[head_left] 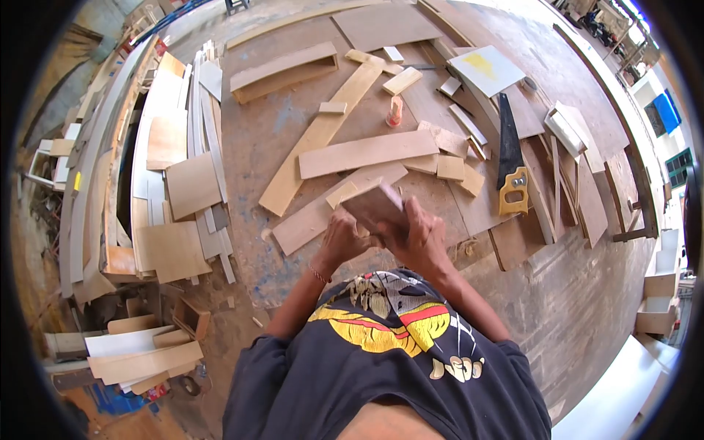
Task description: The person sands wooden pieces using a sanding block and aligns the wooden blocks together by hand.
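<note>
In front of my chest I hold a small dark brown wood board (375, 207), tilted, with a pale edge on its right. My right hand (422, 236) grips it from the right side and below, thumb along the edge. The fingers of my left hand (341, 238) are curled in at its lower left corner. Just beyond lie a wide plank (367, 154) and another plank (308, 224) on the worktable (253, 161). A small wood block (342, 194) rests close to my left hand.
A handsaw (512, 161) with a yellow handle lies at the right. A small orange-and-clear bottle (394, 111) stands among the offcuts. Farther back is an open wooden box (284, 72). Stacked boards (194, 187) line the left, and a board with yellow paint (485, 70) lies back right.
</note>
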### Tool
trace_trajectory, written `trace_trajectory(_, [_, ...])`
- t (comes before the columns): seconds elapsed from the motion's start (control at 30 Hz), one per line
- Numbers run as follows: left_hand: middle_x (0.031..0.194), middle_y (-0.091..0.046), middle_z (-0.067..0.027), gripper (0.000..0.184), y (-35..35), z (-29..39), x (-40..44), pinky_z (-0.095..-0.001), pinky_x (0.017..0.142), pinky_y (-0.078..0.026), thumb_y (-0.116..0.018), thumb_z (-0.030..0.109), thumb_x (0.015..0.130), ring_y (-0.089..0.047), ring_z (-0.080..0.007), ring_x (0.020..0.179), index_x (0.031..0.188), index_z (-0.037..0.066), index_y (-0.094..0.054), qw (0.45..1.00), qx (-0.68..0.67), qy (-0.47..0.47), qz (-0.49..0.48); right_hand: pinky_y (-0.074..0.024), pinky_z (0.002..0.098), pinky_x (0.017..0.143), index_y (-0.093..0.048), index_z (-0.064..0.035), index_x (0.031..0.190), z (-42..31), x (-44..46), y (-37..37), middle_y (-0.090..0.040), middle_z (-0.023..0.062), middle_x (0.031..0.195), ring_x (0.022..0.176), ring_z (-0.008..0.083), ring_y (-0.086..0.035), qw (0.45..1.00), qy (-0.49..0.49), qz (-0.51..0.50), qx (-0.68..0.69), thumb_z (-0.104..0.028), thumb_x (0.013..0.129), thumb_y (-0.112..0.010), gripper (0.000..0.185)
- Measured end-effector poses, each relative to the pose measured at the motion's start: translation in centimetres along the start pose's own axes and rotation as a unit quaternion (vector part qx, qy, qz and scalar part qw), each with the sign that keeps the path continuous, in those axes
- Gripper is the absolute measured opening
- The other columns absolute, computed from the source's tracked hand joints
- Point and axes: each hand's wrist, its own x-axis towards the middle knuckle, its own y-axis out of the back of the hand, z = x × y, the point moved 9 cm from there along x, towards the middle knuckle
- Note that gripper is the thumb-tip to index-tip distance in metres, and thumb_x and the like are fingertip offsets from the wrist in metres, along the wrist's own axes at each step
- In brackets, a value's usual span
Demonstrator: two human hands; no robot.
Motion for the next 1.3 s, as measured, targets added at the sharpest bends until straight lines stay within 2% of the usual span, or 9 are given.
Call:
trace_trajectory(0.23, [0.105,-0.058,-0.0204,0.068,0.6,1.0,0.3,-0.0439,0.084,-0.042,-0.080,0.045,0.052,-0.055,-0.0366,0.095,0.097,-0.001,-0.060,0.999,0.002,0.032,0.020,-0.0447,0.0413,0.052,-0.044,-0.0014,0.087,3.1,1.5,-0.2,-0.059,0.0181,0.070,0.062,0.0359,-0.059,0.998,-0.056,0.031,-0.027,-0.020,0.073,-0.070,0.035])
trace_trajectory(0.33, [0.103,-0.059,-0.0202,0.067,-1.2,-1.7,-0.3,-0.0438,0.084,-0.043,-0.080,0.046,0.052,-0.055,-0.0369,0.095,0.096,-0.001,-0.060,0.994,0.004,0.097,-0.059,-0.0450,0.0405,0.052,-0.045,-0.0017,0.087,0.3,0.0,-0.6,-0.059,0.0187,0.071,0.062,0.0355,-0.060,1.000,-0.007,-0.015,0.001,-0.022,0.074,-0.070,0.035])
trace_trajectory(0.4, [0.101,-0.059,-0.0201,0.066,0.0,0.1,-0.2,-0.0432,0.084,-0.043,-0.080,0.046,0.052,-0.055,-0.0368,0.096,0.094,-0.001,-0.061,0.999,-0.025,0.018,0.017,-0.0442,0.0415,0.049,-0.043,-0.0046,0.084,1.3,0.0,-0.7,-0.058,0.0171,0.066,0.058,0.0355,-0.059,0.999,-0.017,0.004,0.030,-0.023,0.076,-0.067,0.031])
trace_trajectory(0.6, [0.104,-0.056,-0.0177,0.084,0.7,2.0,0.3,-0.0434,0.085,-0.043,-0.079,0.049,0.048,-0.054,-0.0366,0.097,0.110,-0.001,-0.052,1.000,-0.004,0.005,-0.004,-0.0456,0.0405,0.056,-0.047,-0.0041,0.091,4.0,1.8,-0.2,-0.060,0.0175,0.072,0.064,0.0363,-0.060,0.996,-0.066,0.049,-0.023,-0.021,0.073,-0.070,0.034])
trace_trajectory(0.73, [0.100,-0.057,-0.0187,0.078,-0.1,0.0,-0.9,-0.0436,0.084,-0.043,-0.079,0.047,0.051,-0.054,-0.0368,0.097,0.107,-0.002,-0.053,1.000,0.011,0.000,0.012,-0.0447,0.0408,0.051,-0.045,-0.0024,0.086,0.5,-0.3,-0.8,-0.059,0.0179,0.069,0.058,0.0362,-0.059,1.000,-0.016,-0.020,0.007,-0.021,0.073,-0.071,0.035])
trace_trajectory(0.9, [0.099,-0.058,-0.0205,0.052,1.1,0.6,0.2,-0.0429,0.080,-0.045,-0.078,0.035,0.057,-0.056,-0.0388,0.091,0.089,-0.002,-0.061,0.997,-0.046,0.065,0.024,-0.0439,0.0418,0.050,-0.044,-0.0023,0.086,2.2,0.8,-0.3,-0.058,0.0179,0.066,0.058,0.0366,-0.058,0.998,-0.049,0.042,-0.019,-0.022,0.075,-0.068,0.033])
trace_trajectory(1.03, [0.093,-0.059,-0.0200,0.047,1.5,1.1,0.1,-0.0431,0.077,-0.045,-0.077,0.034,0.058,-0.056,-0.0382,0.088,0.085,-0.001,-0.061,0.997,-0.042,0.023,0.068,-0.0430,0.0400,0.049,-0.043,-0.0042,0.081,1.9,1.4,0.3,-0.056,0.0167,0.063,0.059,0.0353,-0.058,0.996,-0.037,0.075,-0.028,-0.020,0.076,-0.067,0.029])
trace_trajectory(1.2, [0.078,-0.056,-0.0163,0.053,-0.2,-1.4,-1.2,-0.0388,0.070,-0.045,-0.073,0.043,0.065,-0.057,-0.0332,0.080,0.088,-0.003,-0.059,0.983,-0.036,0.178,0.030,-0.0434,0.0411,0.051,-0.044,-0.0028,0.086,-0.1,-0.3,0.1,-0.056,0.0155,0.064,0.059,0.0353,-0.058,0.999,-0.009,0.034,0.035,-0.019,0.075,-0.069,0.031])
trace_trajectory(1.3, [0.086,-0.056,-0.0171,0.062,0.6,1.5,-0.3,-0.0368,0.072,-0.045,-0.067,0.051,0.070,-0.058,-0.0319,0.084,0.099,-0.002,-0.056,0.986,-0.131,0.082,0.066,-0.0441,0.0405,0.053,-0.045,-0.0036,0.089,3.1,1.3,0.4,-0.058,0.0165,0.068,0.062,0.0357,-0.060,0.993,-0.080,0.071,-0.050,-0.020,0.074,-0.069,0.033])
